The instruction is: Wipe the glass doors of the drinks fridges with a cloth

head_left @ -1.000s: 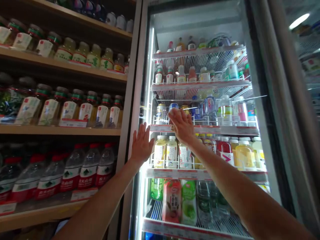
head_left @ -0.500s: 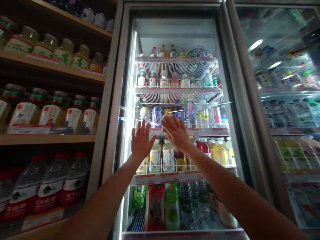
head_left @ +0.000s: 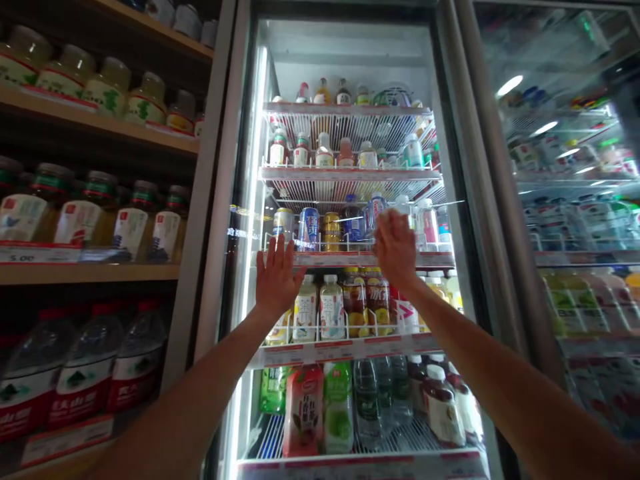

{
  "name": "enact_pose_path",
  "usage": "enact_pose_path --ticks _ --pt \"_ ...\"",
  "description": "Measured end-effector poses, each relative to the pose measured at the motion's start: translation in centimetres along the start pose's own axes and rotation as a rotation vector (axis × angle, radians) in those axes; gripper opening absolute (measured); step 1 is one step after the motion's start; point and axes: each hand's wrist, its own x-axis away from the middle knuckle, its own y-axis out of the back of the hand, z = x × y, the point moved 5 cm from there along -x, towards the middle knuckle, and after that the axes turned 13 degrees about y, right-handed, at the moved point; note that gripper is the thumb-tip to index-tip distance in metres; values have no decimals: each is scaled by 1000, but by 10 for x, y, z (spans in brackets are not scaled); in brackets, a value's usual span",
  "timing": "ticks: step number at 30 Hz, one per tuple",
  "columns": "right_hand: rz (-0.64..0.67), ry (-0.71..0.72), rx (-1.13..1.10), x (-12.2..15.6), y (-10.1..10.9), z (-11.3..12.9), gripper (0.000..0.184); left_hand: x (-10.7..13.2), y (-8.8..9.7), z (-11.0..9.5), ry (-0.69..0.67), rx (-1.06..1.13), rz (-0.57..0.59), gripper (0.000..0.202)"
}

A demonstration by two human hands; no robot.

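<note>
My left grip [head_left: 275,277] and right grip [head_left: 395,247] spread open at a cooler's glass door [head_left: 247,167]

Far left, a wooden shelf [head_left: 90,273] carries labelled juice bottles [head_left: 75,223], with red-capped water bottles [head_left: 85,380] on the shelf below. Then comes my left grip, fingers fanned and pointing up, palm facing the glass door near its left edge, holding nothing. Just up and right of it, inside the cooler, stand a blue can [head_left: 309,228] and a gold can [head_left: 331,232]. My right grip is spread the same way and also empty, level with the wire rack [head_left: 325,260] under those cans. I cannot tell whether either palm is touching the glass. Further right stands a second cooler door [head_left: 565,267].
</note>
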Motion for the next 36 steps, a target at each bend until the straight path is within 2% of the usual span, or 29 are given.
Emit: enact_pose_path --ticks 2,4,6,9,11,13,17,19,20,22,26,28,30,34,36 --pt "78 97 -69 -11 -8 40 51 -1 2 1 2 -7 9 63" --pt "110 134 -100 -15 -7 49 51 -3 5 3 -2 -16 15 62" --pt "84 19 -79 -12 2 20 50 -7 8 6 -9 -24 19 62" --pt "-5 -339 -5 -3 17 -51 52 -17 11 15 43 -44 10 64" --pt "-33 -458 23 -4 21 -72 55 -22 11 21 102 -64 19 66" --pt "9 -387 5 -16 14 -55 57 -24 10 23 133 -83 39 66" --pt "205 2 -117 -40 -12 49 56 -23 11 21 137 -107 60 66" --pt "246 167 -170 -42 -17 88 55 -23 13 21 130 -116 56 66" --pt "248 211 -186 -41 -17 94 54 -23 14 21 125 -122 54 66" --pt "212 161 -188 -37 -12 79 54 -24 15 21 116 -137 59 65" --pt "22 -313 -106 -30 4 1 55 -22 13 20 122 -151 61 65" --pt "-16 -384 -97 -35 3 -3 56 -21 12 19 125 -145 42 65" --pt "23 -282 -134 -43 -6 27 54 -20 11 19 126 -138 36 65" --pt "194 182 -236 -42 -23 120 54 -20 13 19 124 -136 53 64" --pt "242 313 -248 -33 -19 135 56 -20 14 19 131 -138 78 65"
